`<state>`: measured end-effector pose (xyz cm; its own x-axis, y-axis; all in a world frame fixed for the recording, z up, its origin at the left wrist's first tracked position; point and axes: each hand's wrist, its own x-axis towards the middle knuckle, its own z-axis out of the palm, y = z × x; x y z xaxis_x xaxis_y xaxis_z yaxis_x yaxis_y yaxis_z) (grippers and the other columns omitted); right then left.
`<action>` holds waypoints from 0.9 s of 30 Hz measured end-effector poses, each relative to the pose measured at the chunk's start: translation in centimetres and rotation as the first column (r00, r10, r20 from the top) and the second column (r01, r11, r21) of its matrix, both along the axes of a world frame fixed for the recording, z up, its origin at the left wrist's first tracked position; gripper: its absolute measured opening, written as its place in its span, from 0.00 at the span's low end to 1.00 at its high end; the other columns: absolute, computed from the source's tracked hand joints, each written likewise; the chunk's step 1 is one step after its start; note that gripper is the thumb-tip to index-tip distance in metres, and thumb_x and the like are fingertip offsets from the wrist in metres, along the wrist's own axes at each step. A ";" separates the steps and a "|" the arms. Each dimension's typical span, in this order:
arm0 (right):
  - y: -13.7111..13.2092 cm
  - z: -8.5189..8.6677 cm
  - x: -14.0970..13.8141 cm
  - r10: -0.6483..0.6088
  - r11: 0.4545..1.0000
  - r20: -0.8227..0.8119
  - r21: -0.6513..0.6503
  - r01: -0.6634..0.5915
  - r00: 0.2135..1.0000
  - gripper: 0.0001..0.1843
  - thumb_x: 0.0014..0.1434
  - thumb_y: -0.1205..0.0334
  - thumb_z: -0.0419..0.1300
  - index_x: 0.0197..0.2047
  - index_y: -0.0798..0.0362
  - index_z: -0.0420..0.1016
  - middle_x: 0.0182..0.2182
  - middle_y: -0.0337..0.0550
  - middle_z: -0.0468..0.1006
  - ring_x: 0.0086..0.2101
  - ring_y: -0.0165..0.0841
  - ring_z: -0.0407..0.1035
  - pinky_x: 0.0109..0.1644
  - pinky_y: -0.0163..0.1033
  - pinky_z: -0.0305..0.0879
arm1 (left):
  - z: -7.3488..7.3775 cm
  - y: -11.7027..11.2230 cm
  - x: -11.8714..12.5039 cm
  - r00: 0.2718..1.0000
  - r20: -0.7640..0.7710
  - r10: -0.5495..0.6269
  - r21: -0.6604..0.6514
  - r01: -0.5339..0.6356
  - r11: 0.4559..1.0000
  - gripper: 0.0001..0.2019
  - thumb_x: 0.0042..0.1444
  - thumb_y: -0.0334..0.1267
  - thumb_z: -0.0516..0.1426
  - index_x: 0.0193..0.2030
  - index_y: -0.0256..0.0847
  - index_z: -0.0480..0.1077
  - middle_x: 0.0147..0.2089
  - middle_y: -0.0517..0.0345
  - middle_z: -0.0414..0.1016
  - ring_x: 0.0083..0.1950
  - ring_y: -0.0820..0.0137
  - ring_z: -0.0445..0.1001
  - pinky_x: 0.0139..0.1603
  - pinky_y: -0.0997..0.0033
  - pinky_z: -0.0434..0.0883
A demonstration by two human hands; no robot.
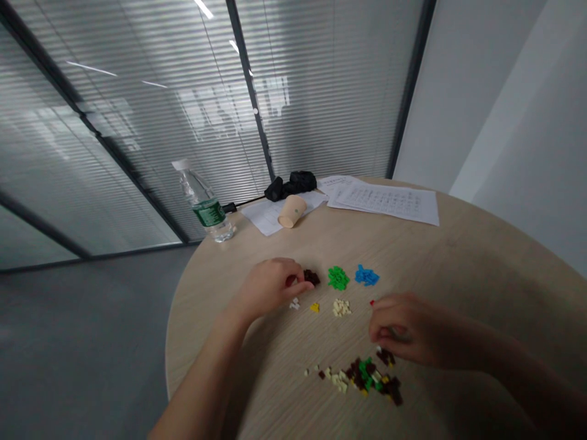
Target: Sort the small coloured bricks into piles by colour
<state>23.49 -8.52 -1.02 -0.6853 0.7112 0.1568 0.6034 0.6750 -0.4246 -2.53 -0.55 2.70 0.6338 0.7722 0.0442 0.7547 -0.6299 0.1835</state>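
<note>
Heap of tiny plastic building bricks (364, 379) sits nearest on the round wood-grain worktop (463, 275), mixed colours, mostly dark brown, green and cream, with a few loose cream bits trailing off its left side. Right hand (415, 330) hovers just above and behind the heap, fingertips (376, 330) pinched together; can't tell if a brick is between them, the fingers hide it. Small red brick (372, 302) lies alone just beyond that hand. Left hand (270, 286) is down at the worktop with fingers curled over, right beside a dark brown pile (312, 277); a red bit (290, 281) shows at the fingers, can't tell if held or only touched. Small white pile (294, 304) and yellow pile (314, 307) sit just in front of that hand, cream pile (341, 307) to their right. Further on, green pile (338, 278) and blue pile (366, 275) lie in a row with the brown one, each apart from the next. Beyond them, a paper cup (291, 211) lies on its side on a loose paper sheet (268, 217), a stack of printed papers (385, 201) to the right. Clear water bottle (204, 205) with green label stands near the worktop edge, crumpled black item (291, 185) at the far edge, glass partition with blinds (137, 122) behind.
</note>
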 end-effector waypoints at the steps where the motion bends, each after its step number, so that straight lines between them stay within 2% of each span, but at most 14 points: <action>1: 0.0 -0.2 0.0 0.005 1.000 -0.012 -0.015 -0.006 1.000 0.08 0.52 0.74 0.57 0.29 0.53 0.74 0.25 0.38 0.75 0.28 0.31 0.69 0.36 0.37 0.64 | -0.1 -0.1 0.2 1.000 0.008 -0.016 -0.003 0.016 1.000 0.14 0.58 0.47 0.53 0.31 0.40 0.72 0.30 0.59 0.73 0.30 0.73 0.67 0.31 0.74 0.58; 5: 0.3 -0.5 0.1 0.062 0.994 -0.034 -0.086 -0.065 0.998 0.10 0.54 0.76 0.57 0.29 0.52 0.76 0.27 0.39 0.78 0.32 0.31 0.71 0.41 0.38 0.65 | -0.5 -0.4 1.0 0.996 -0.001 -0.084 -0.043 0.084 0.995 0.13 0.59 0.46 0.53 0.32 0.40 0.72 0.31 0.59 0.73 0.30 0.73 0.67 0.31 0.74 0.59; 10: 0.4 -0.2 0.2 0.063 0.990 -0.036 -0.121 -0.067 0.997 0.12 0.52 0.78 0.56 0.30 0.53 0.77 0.28 0.41 0.76 0.31 0.30 0.70 0.36 0.34 0.64 | -0.9 -0.6 1.4 0.994 0.010 -0.112 -0.055 0.112 0.992 0.12 0.59 0.45 0.53 0.32 0.40 0.72 0.32 0.59 0.73 0.32 0.72 0.68 0.32 0.74 0.60; 14: 0.3 -0.1 0.2 0.047 0.990 -0.027 -0.133 -0.050 0.999 0.13 0.52 0.78 0.56 0.30 0.53 0.78 0.29 0.41 0.75 0.31 0.30 0.70 0.36 0.34 0.64 | -1.0 -0.7 1.6 0.992 0.026 -0.126 -0.062 0.128 0.990 0.11 0.59 0.43 0.53 0.33 0.41 0.72 0.33 0.59 0.73 0.33 0.72 0.69 0.33 0.74 0.60; 24: 0.4 -0.2 0.0 0.051 0.987 0.001 -0.152 -0.050 0.999 0.09 0.56 0.73 0.57 0.27 0.54 0.75 0.27 0.40 0.74 0.30 0.30 0.69 0.34 0.33 0.63 | -1.4 -1.2 2.4 0.977 0.051 -0.206 -0.047 0.208 0.977 0.09 0.59 0.40 0.54 0.31 0.40 0.70 0.32 0.61 0.72 0.34 0.72 0.69 0.33 0.74 0.60; 27: 0.5 -0.4 0.1 0.026 0.993 -0.022 -0.115 -0.029 0.999 0.09 0.58 0.72 0.56 0.29 0.54 0.73 0.28 0.40 0.73 0.31 0.30 0.68 0.35 0.34 0.63 | -1.5 -1.2 2.5 0.973 0.096 -0.209 -0.068 0.216 0.974 0.09 0.59 0.40 0.54 0.31 0.40 0.71 0.32 0.61 0.72 0.34 0.73 0.69 0.34 0.74 0.61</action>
